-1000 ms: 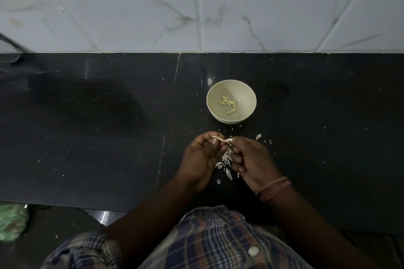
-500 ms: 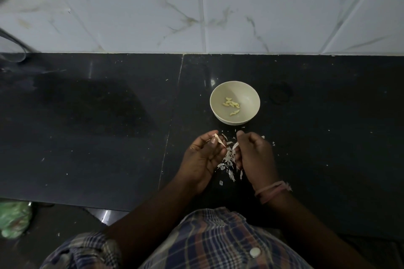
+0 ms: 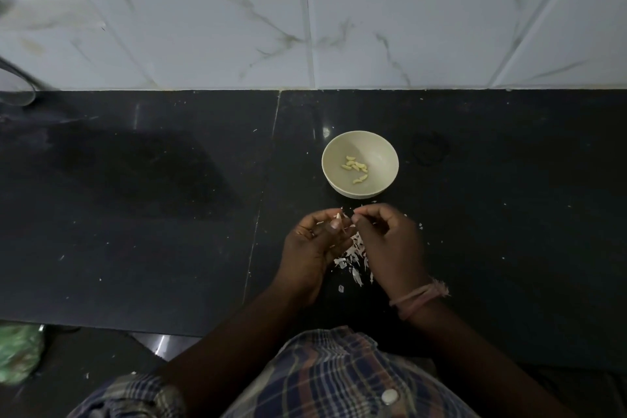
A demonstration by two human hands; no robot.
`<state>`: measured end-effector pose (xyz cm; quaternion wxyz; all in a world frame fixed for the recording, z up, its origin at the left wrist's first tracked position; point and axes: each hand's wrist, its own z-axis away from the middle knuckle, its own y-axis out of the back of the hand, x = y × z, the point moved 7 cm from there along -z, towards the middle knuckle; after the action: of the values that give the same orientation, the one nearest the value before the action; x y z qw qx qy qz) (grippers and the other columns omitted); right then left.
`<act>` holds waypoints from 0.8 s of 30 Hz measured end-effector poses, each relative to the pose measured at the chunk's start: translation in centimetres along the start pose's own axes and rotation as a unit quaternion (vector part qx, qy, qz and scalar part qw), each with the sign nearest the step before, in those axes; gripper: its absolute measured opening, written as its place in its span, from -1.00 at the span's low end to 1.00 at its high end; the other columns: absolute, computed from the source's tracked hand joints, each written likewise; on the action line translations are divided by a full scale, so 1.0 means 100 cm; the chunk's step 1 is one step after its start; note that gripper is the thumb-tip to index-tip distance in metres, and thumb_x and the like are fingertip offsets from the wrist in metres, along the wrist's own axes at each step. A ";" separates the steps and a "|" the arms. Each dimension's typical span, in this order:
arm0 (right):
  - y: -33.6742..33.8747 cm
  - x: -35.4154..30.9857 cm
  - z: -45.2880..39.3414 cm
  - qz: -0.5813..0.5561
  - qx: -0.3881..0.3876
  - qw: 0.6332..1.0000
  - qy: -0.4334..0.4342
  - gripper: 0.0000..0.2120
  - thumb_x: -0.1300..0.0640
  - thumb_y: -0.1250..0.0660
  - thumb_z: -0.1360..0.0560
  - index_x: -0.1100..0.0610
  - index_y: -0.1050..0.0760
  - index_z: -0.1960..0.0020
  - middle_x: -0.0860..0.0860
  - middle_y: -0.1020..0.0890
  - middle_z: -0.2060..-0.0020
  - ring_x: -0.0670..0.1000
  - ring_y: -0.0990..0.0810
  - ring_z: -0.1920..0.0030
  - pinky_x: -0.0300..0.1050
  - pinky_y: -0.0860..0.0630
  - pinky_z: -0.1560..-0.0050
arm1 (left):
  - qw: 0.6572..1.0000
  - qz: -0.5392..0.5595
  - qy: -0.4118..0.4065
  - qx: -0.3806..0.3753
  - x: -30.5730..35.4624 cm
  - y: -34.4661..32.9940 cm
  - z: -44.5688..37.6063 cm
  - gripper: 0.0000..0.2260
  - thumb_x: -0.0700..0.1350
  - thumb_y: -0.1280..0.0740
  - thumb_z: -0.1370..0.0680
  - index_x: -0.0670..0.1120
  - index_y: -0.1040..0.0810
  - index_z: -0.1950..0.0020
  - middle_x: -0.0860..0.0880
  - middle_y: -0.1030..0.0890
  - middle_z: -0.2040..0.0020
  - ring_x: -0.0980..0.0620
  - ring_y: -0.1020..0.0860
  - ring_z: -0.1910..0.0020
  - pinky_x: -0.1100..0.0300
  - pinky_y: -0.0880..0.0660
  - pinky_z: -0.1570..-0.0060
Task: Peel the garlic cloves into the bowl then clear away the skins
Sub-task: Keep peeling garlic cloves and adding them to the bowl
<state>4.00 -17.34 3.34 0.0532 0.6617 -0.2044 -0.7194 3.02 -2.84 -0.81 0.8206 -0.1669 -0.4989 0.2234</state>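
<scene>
On the dark tabletop [image 3: 169, 214], the left hand [image 3: 314, 248] curls its fingers [image 3: 336, 223] round a half-peeled clove [image 3: 340, 219]. Skins [image 3: 353, 256] pile between the hands. The right hand [image 3: 390, 241] pinches a strip of skin; best pulled gently away while the left holds firm. Beyond sits the bowl [image 3: 376, 149] with peeled cloves [image 3: 355, 168]

The glossy black stone desk [image 3: 135, 214] is made of two slabs meeting at a thin seam left of the round cream bowl [image 3: 339, 187], which stands on the right slab. Just in front of the bowl lies a heap of pale papery garlic skins [image 3: 353, 256], with stray white flecks scattered farther from it.
</scene>
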 end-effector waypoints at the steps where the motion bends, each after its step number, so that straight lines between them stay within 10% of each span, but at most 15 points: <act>1: -0.003 0.002 0.000 -0.018 -0.013 0.999 -0.024 -0.93 0.21 -0.44 -0.52 0.07 -0.66 0.06 -0.09 -0.69 0.18 -0.18 -0.65 0.13 -0.31 -0.55 0.09 | 1.000 -0.016 -0.011 0.004 0.001 0.000 0.000 -0.75 -0.20 -0.42 -0.47 -0.19 -0.61 -0.14 -0.19 -0.71 -0.06 -0.09 -0.69 -0.06 0.07 -0.63 -0.08; 5: -0.015 0.010 0.005 -0.081 -0.045 0.990 -0.107 -0.91 0.19 -0.40 -0.52 0.09 -0.68 0.10 0.02 -0.72 0.27 -0.01 -0.70 0.24 -0.03 -0.65 0.18 | 0.997 -0.071 -0.025 0.017 -0.001 0.005 -0.001 -0.83 -0.30 -0.42 -0.50 -0.19 -0.68 -0.08 -0.22 -0.72 -0.04 -0.15 -0.68 -0.05 -0.01 -0.62 -0.12; 15: -0.005 0.011 0.008 -0.056 -0.047 0.992 -0.107 -0.94 0.23 -0.42 -0.48 0.20 -0.64 0.16 0.00 -0.63 0.38 -0.09 -0.55 0.39 -0.14 -0.52 0.32 | 0.959 -0.272 -0.081 0.019 0.018 -0.004 0.009 -0.82 -0.29 -0.44 -0.54 -0.14 -0.72 -0.11 -0.06 -0.76 0.02 -0.06 -0.71 -0.05 0.06 -0.61 -0.14; 24: -0.003 0.005 0.021 0.062 -0.058 0.995 -0.045 -0.93 0.14 -0.46 -0.41 0.09 -0.58 0.21 -0.06 -0.63 0.34 -0.09 -0.59 0.29 -0.17 -0.50 0.22 | 0.990 -0.135 -0.027 0.025 0.018 -0.004 0.019 -0.77 -0.41 -0.40 -0.52 -0.19 -0.57 -0.14 -0.19 -0.72 0.01 -0.05 -0.71 0.04 0.14 -0.65 0.09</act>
<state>1.98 -16.79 2.90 0.1270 0.6103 -0.2054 -0.7544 2.08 -2.07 1.60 0.8331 -0.0717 -0.5335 0.1272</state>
